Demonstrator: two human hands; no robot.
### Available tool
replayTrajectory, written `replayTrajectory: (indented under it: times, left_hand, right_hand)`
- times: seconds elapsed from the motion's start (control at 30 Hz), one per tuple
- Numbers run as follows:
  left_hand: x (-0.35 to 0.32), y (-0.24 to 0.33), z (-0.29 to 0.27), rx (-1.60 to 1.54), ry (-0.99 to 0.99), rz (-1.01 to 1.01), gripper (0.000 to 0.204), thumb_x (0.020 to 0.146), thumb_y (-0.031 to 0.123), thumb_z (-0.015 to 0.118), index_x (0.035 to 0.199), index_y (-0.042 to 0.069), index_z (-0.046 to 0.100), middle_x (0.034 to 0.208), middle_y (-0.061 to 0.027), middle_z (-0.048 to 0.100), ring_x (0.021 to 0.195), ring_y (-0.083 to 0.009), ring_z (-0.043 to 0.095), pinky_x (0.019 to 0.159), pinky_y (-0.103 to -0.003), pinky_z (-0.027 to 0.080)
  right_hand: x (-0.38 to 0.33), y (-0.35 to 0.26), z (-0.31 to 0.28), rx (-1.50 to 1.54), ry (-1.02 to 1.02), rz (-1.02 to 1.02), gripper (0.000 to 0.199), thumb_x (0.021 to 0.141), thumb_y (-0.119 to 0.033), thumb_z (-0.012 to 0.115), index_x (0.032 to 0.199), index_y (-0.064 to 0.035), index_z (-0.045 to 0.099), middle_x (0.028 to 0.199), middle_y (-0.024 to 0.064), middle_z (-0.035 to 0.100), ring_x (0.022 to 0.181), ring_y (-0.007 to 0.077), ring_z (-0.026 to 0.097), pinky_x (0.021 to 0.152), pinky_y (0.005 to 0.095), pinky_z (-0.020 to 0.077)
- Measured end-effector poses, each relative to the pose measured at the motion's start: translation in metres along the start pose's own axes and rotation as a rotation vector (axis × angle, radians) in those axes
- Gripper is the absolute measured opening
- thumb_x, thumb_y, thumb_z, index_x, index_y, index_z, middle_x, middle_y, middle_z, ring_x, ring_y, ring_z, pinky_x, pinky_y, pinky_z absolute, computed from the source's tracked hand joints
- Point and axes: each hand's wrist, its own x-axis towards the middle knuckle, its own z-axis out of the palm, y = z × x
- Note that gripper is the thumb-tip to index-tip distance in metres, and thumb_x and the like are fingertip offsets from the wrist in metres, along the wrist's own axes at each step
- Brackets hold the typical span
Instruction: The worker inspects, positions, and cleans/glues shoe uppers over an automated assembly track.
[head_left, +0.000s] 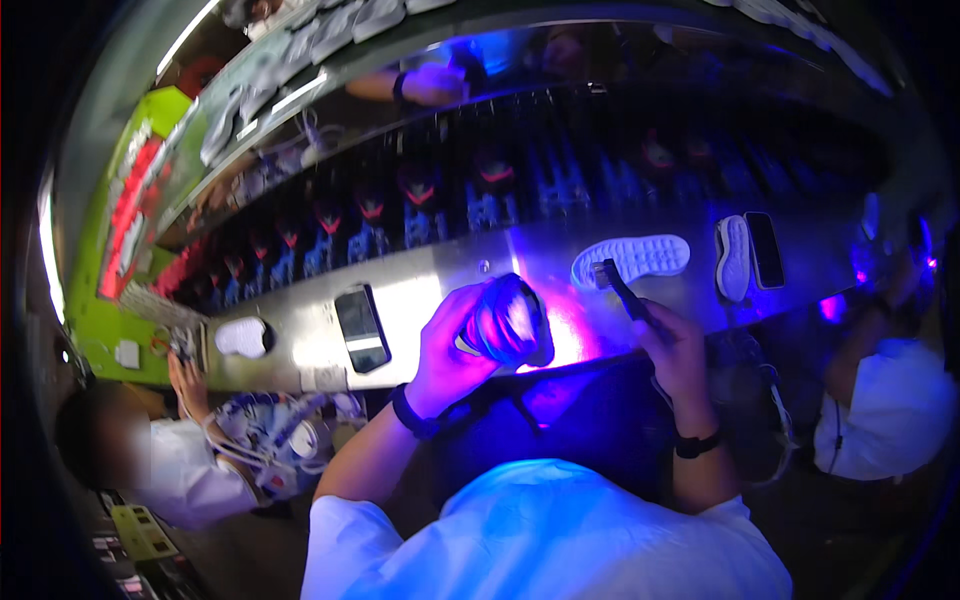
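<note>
Under violet light, my left hand (450,340) is wrapped round a dark shoe upper (520,325), raised at the front edge of the metal bench. Pink and white patches glow on the upper. My right hand (675,345) grips a small dark brush (628,298), its bristle end pointing up and left. Those bristles overlap the near edge of a white shoe sole (645,258) lying on the bench; whether they touch it I cannot tell. The two hands are apart, the sole beyond and between them.
A phone (361,328) lies left of my left hand. Toward the right lie another sole (733,258) and a second phone (763,250). A white sole (242,337) sits far left. Co-workers in white flank me. Behind the bench runs a dark row of shoes (418,190).
</note>
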Motion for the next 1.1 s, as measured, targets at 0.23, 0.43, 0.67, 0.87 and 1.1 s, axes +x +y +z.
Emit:
replayTrajectory:
  times: [0.23,0.43,0.67,0.87,1.1]
  left_hand:
    - [-0.032,0.017,-0.019,0.144,0.065,0.56,0.049,0.075,0.009,0.076,0.123,0.005,0.065,0.125,-0.0183,0.06,0.12,-0.0371,0.059,0.102,-0.054,0.048]
    - [-0.044,0.032,-0.037,0.333,0.02,0.798,0.039,0.079,0.004,0.074,0.117,0.005,0.065,0.122,-0.0177,0.06,0.116,-0.0392,0.061,0.103,-0.058,0.049]
    - [-0.049,0.032,-0.042,0.366,0.02,0.814,0.037,0.081,0.006,0.071,0.118,0.006,0.067,0.122,-0.0163,0.06,0.116,-0.0381,0.061,0.103,-0.058,0.049]
    - [-0.042,0.027,-0.039,0.397,-0.005,0.81,0.037,0.082,0.008,0.071,0.118,0.007,0.067,0.124,-0.0146,0.06,0.118,-0.0363,0.061,0.104,-0.058,0.048]
    - [-0.033,0.028,-0.024,0.428,-0.118,0.823,0.041,0.082,0.008,0.072,0.122,0.013,0.066,0.125,-0.0129,0.059,0.121,-0.0348,0.059,0.104,-0.058,0.049]
  right_hand:
    - [-0.028,-0.066,0.025,-0.295,-0.122,-0.168,0.029,0.086,-0.006,0.072,0.113,0.0019,0.07,0.096,0.0093,0.074,0.087,0.0124,0.067,0.08,0.0272,0.0509]
    - [-0.038,-0.08,0.04,-0.355,-0.139,-0.205,0.028,0.085,-0.004,0.072,0.113,0.0015,0.071,0.095,0.0114,0.074,0.087,0.017,0.07,0.081,0.0296,0.0517]
    - [-0.047,-0.063,0.047,-0.322,-0.185,-0.149,0.029,0.085,-0.005,0.073,0.113,0.0011,0.071,0.097,0.0125,0.074,0.089,0.0174,0.07,0.081,0.0304,0.0519]
    - [-0.059,-0.057,0.034,-0.257,-0.264,-0.072,0.029,0.085,-0.008,0.073,0.112,0.0008,0.071,0.096,0.0135,0.074,0.088,0.0195,0.07,0.081,0.0311,0.0519]
    - [-0.043,-0.061,0.022,-0.408,-0.224,-0.057,0.031,0.085,-0.011,0.075,0.113,0.0021,0.07,0.097,0.0124,0.074,0.087,0.0171,0.069,0.081,0.03,0.0518]
